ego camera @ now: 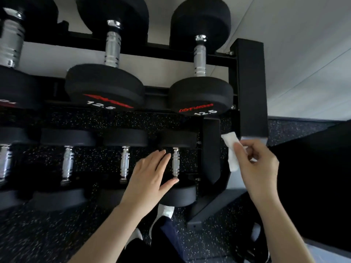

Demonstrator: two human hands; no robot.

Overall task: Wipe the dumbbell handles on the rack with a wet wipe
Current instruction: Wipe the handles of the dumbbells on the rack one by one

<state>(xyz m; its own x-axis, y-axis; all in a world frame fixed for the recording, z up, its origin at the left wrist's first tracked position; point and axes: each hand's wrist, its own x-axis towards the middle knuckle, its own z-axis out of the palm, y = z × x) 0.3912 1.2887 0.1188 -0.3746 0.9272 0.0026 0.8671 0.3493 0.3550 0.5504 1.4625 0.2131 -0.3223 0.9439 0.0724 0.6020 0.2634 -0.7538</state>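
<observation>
A black two-tier rack (251,88) holds black dumbbells with chrome handles. On the lower tier, the rightmost dumbbell's handle (175,162) stands just right of my left hand (150,177). That hand is spread with straight fingers, its thumb tip close to the handle's near end; I cannot tell whether it touches. My right hand (256,164) pinches a folded white wet wipe (230,150) in the air, to the right of the rack's inner upright. Two 12.5 dumbbells, one (106,86) and another (200,93), lie on the upper tier.
More lower-tier handles, one (124,164) and another (67,164), run to the left. The rack's slanted foot (212,205) stands on the speckled black floor. A pale wall is behind, a dark block at the right. My legs and white shoes (167,209) show below.
</observation>
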